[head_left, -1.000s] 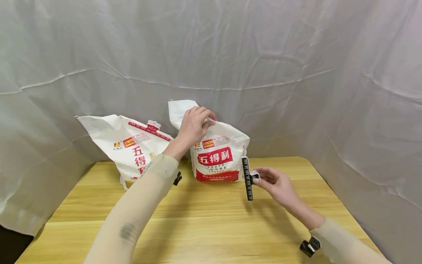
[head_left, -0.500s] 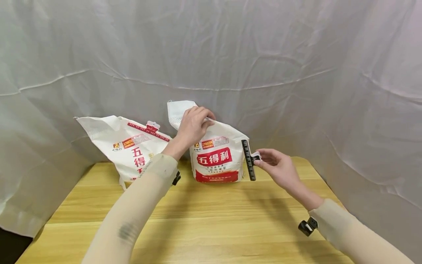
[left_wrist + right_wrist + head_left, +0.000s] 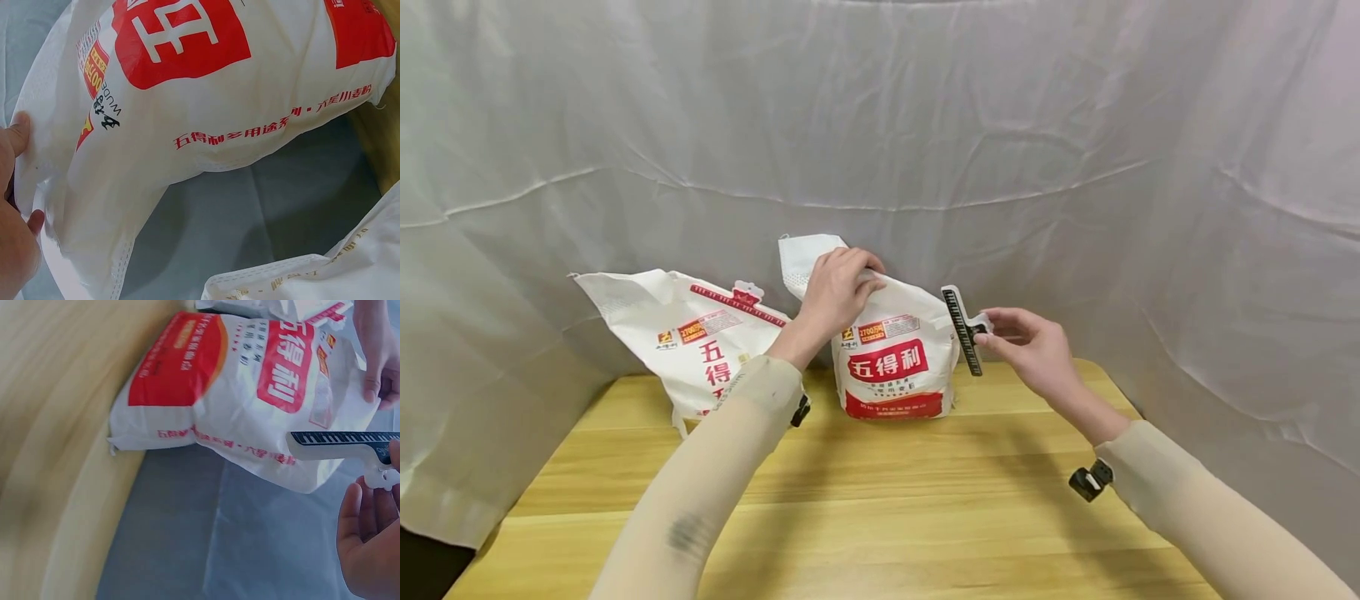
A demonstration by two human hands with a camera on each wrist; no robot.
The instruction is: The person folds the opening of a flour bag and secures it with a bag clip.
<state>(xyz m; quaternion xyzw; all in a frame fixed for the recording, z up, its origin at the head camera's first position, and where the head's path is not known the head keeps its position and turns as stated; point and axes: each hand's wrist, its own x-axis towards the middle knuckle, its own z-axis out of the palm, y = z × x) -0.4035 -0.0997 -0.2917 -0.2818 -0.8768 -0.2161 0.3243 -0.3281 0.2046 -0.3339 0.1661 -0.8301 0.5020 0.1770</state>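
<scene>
A white flour bag (image 3: 895,333) with red print stands at the middle back of the table. My left hand (image 3: 837,290) grips its top edge, fingers over the fold and thumb in front; the bag's empty end sticks up to the left. In the left wrist view that hand (image 3: 15,187) pinches the white bag material. My right hand (image 3: 1030,346) holds a black and white bag clip (image 3: 964,331) by its handle, raised beside the bag's upper right corner. The clip (image 3: 344,444) overlaps the bag's lower edge in the right wrist view.
A second flour bag (image 3: 677,333) leans at the left, with a red bag clip (image 3: 741,302) across its folded top. Both bags stand near the back of the wooden table (image 3: 880,500). Behind them hangs a grey cloth (image 3: 880,125), which also closes in the sides.
My right hand has lifted the black and white clip upward, from beside the bag's lower part to its upper right corner, and the clip now tilts. My left hand stays on the bag's top.
</scene>
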